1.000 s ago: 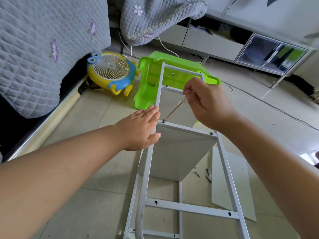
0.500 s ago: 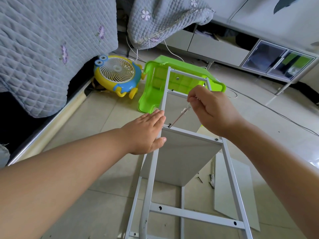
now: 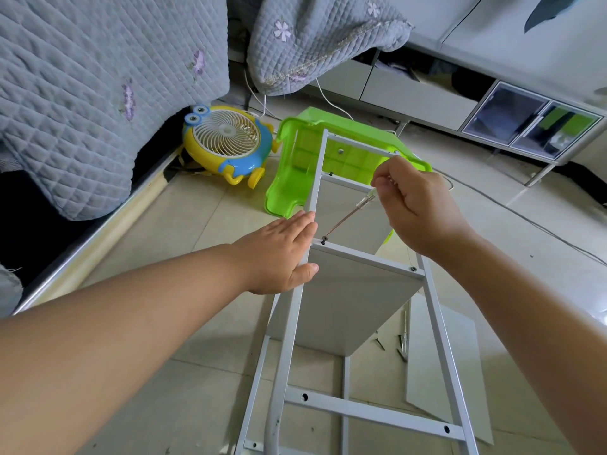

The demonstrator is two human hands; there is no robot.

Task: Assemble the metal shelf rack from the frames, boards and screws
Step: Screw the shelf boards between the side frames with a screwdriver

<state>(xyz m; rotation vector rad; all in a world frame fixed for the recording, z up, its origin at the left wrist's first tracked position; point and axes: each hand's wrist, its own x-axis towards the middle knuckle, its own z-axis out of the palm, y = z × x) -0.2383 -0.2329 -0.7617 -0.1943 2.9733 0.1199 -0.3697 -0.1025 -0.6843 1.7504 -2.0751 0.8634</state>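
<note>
A white metal frame (image 3: 368, 412) lies across the middle of the view, with a grey board (image 3: 345, 307) fixed under its middle crossbar. My left hand (image 3: 279, 254) presses flat against the frame's left rail beside that crossbar. My right hand (image 3: 417, 208) pinches the clear handle of a thin screwdriver (image 3: 348, 216). Its tip sits on a dark screw (image 3: 324, 239) at the crossbar's left end. Another screw (image 3: 413, 268) sits at the crossbar's right end.
A second grey board (image 3: 450, 372) lies on the tiled floor at the right, with loose screws (image 3: 389, 348) beside it. A green plastic stool (image 3: 295, 178) lies tipped behind the frame. A yellow and blue fan (image 3: 226, 142), quilted covers and cables are further back.
The view has shifted slightly. My right hand has turned a little on the screwdriver handle, with the tip staying on the left screw. My left hand stays pressed on the rail.
</note>
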